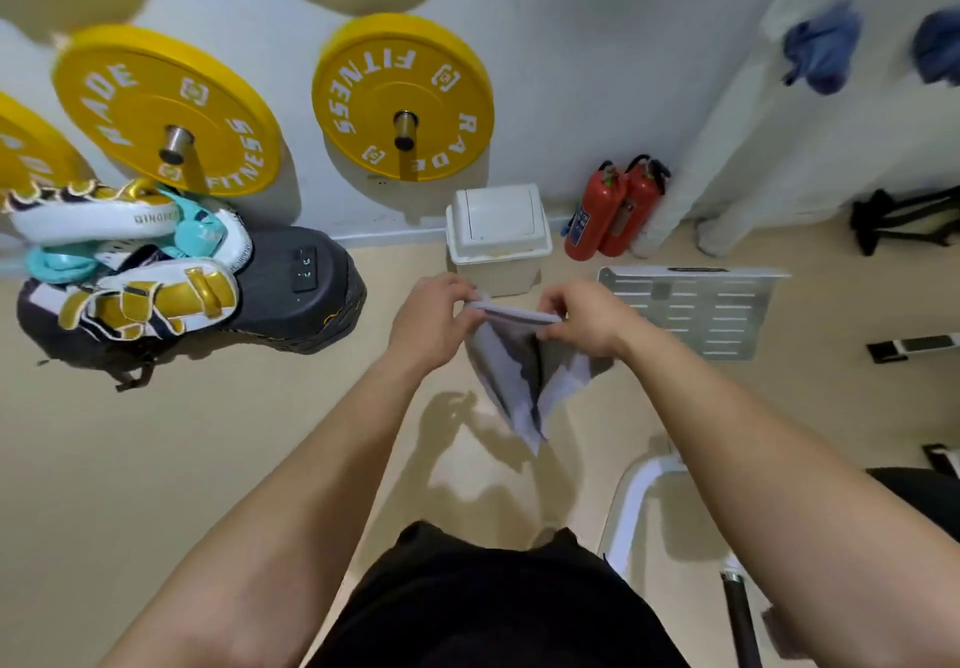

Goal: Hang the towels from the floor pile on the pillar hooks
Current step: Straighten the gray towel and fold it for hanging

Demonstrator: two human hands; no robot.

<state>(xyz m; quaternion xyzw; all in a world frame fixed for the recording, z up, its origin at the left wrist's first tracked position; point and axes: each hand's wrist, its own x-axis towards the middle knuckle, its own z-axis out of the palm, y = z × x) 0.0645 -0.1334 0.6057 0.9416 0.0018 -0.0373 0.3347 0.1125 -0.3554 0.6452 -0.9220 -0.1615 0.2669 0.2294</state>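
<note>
Both hands out front: left hand [434, 314] and right hand [582, 321] pinch the grey towel [511, 371] by its top hem, fingers [467, 299] curled on it. The cloth hangs limp above the floor [208, 459]. It looks light and floppy, so corners are the best hold. The pillar [727, 158] stands off right, carrying blue towels [823, 46]. A bin [498, 236] and extinguishers [613, 210] crowd its foot.

Left hand [434, 316] and right hand [582, 321] pinch a grey towel [519, 376] above the floor [208, 433]
</note>
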